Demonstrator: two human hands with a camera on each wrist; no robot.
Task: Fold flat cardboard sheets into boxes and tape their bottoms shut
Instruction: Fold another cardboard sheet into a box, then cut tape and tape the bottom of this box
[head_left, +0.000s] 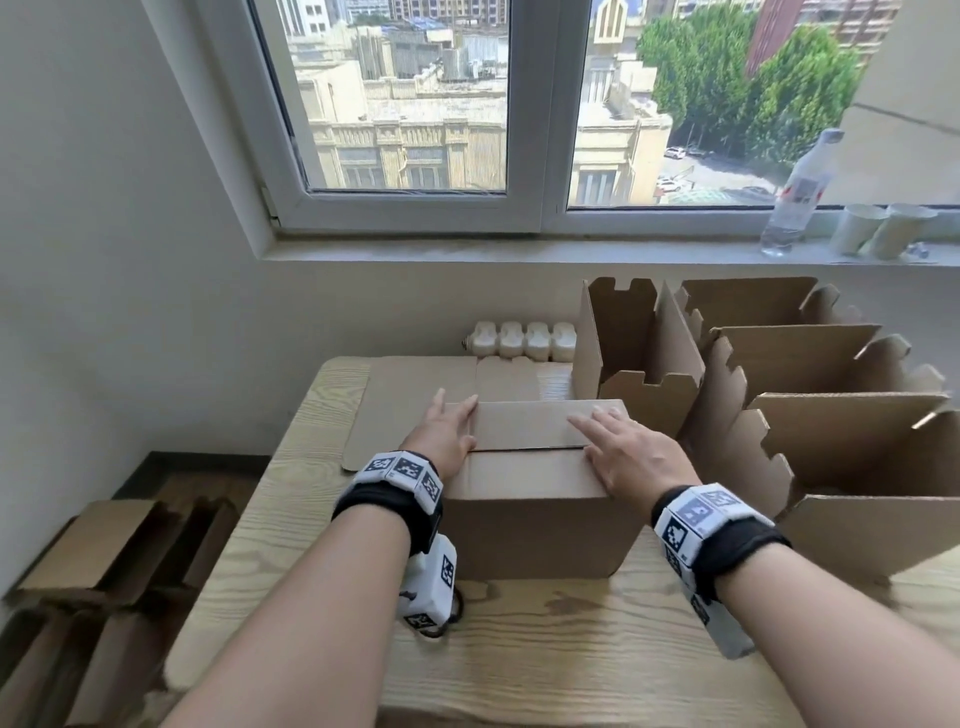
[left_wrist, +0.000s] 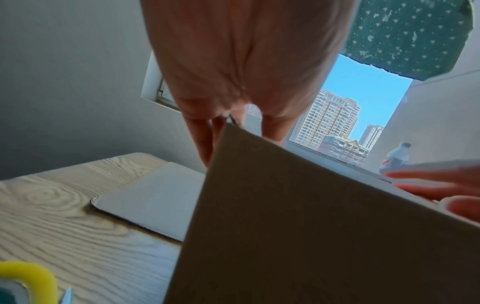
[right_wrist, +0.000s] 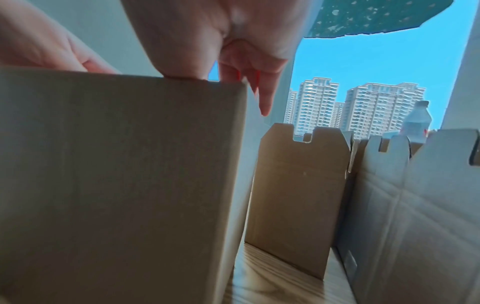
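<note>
A brown cardboard box (head_left: 540, 525) stands on the wooden table (head_left: 291, 545), its flaps folded shut on top with a seam (head_left: 524, 449) between them. My left hand (head_left: 452, 421) lies flat on the flaps' left end, fingers straight. My right hand (head_left: 608, 431) presses flat on the right end. In the left wrist view the left hand (left_wrist: 233, 61) reaches over the box's edge (left_wrist: 311, 226). The right wrist view shows the right hand (right_wrist: 233, 41) resting on the box's top corner (right_wrist: 116, 174). No tape on the seam shows.
A flat cardboard sheet (head_left: 405, 400) lies behind the box. Several open-topped folded boxes (head_left: 831, 441) crowd the table's right side. A bottle (head_left: 795, 192) and paper cups (head_left: 878, 228) stand on the sill. Cardboard (head_left: 104, 551) is piled on the floor at left. A yellow object (left_wrist: 28, 275) lies near my left wrist.
</note>
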